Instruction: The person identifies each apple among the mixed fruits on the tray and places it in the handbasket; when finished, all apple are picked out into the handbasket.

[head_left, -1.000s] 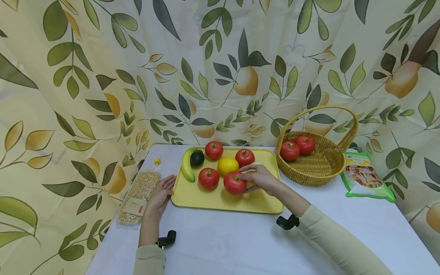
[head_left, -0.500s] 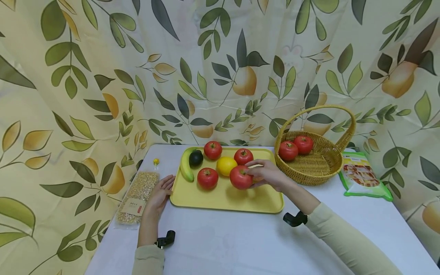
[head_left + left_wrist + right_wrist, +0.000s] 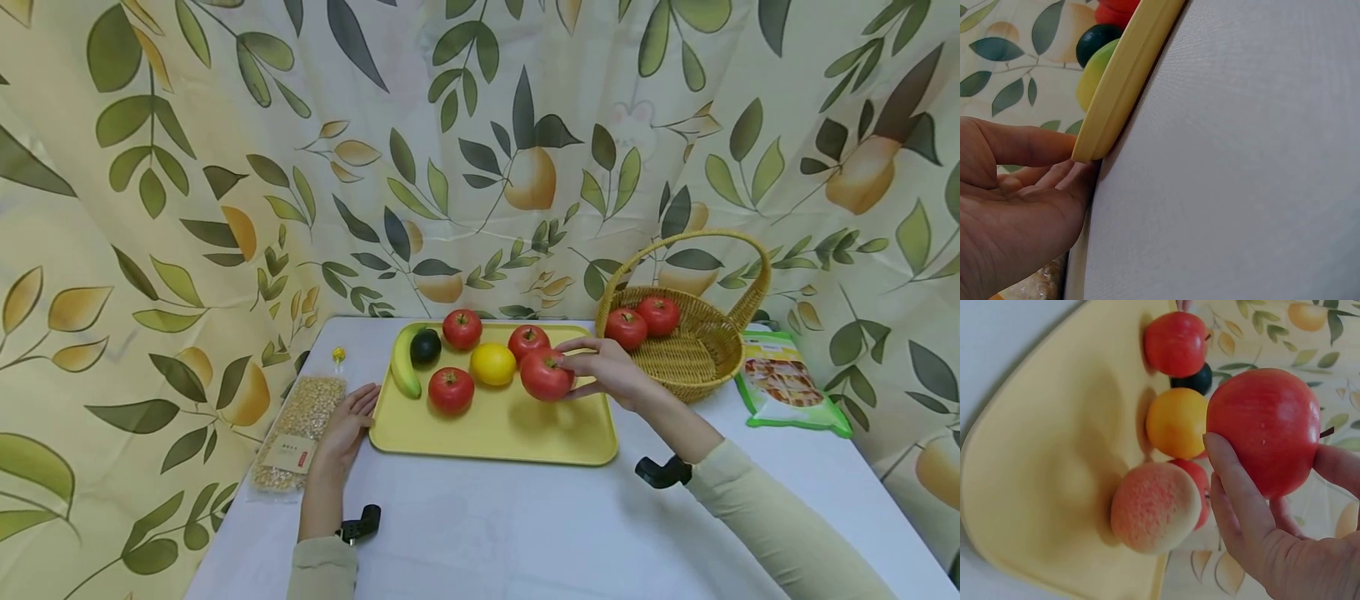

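Observation:
My right hand [image 3: 611,371] holds a red apple [image 3: 1263,428] with a short stem, fingers and thumb round its sides. The apple hangs above the right half of the yellow tray [image 3: 450,442], its shadow below. My left hand [image 3: 347,429] rests at the tray's left edge; the left wrist view shows the thumb [image 3: 1038,147] touching the rim. On the tray lie a banana [image 3: 403,362], a dark green fruit [image 3: 425,347], a yellow fruit [image 3: 492,364] and red apples [image 3: 451,391]. A pinkish peach [image 3: 1155,507] shows in the right wrist view; in the head view it is hidden.
A wicker basket [image 3: 693,371] with a tall handle stands right of the tray, two red apples [image 3: 626,328] inside. A green-edged packet [image 3: 795,383] lies beyond it. Left of the left hand lies a clear bag of kernels [image 3: 300,429], with a small yellow-topped item [image 3: 338,355] behind.
The right hand has lifted the apple from the tray and moved it right and away from me, towards the basket. My left hand stays at the tray's edge.

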A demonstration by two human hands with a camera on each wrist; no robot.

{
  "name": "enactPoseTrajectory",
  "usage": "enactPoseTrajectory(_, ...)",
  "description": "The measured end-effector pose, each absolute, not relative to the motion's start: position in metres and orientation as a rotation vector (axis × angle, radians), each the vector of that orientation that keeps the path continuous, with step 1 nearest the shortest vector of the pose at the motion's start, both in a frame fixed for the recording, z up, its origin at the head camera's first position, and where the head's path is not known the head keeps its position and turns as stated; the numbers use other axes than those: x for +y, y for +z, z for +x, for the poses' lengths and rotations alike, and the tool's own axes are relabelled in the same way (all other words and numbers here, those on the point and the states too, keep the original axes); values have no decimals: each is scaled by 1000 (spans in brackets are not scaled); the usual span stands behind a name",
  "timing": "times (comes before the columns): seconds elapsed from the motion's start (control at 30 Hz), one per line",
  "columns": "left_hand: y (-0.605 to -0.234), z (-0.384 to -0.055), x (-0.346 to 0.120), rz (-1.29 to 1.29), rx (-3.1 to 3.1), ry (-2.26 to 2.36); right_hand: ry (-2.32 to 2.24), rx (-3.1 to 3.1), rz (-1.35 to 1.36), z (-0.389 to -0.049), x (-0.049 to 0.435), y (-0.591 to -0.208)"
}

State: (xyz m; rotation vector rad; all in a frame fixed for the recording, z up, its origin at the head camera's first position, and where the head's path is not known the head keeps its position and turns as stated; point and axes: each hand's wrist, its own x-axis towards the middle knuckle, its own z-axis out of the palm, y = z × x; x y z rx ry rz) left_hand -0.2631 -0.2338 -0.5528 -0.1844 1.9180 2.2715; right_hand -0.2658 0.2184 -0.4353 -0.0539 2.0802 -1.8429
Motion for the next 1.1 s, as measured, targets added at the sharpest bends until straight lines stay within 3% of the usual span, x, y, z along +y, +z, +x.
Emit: enactPoseTrajectory(1.1, -553, -265, -233, -280, 1897, 2254, -1872, 2167, 37, -263, 278, -407)
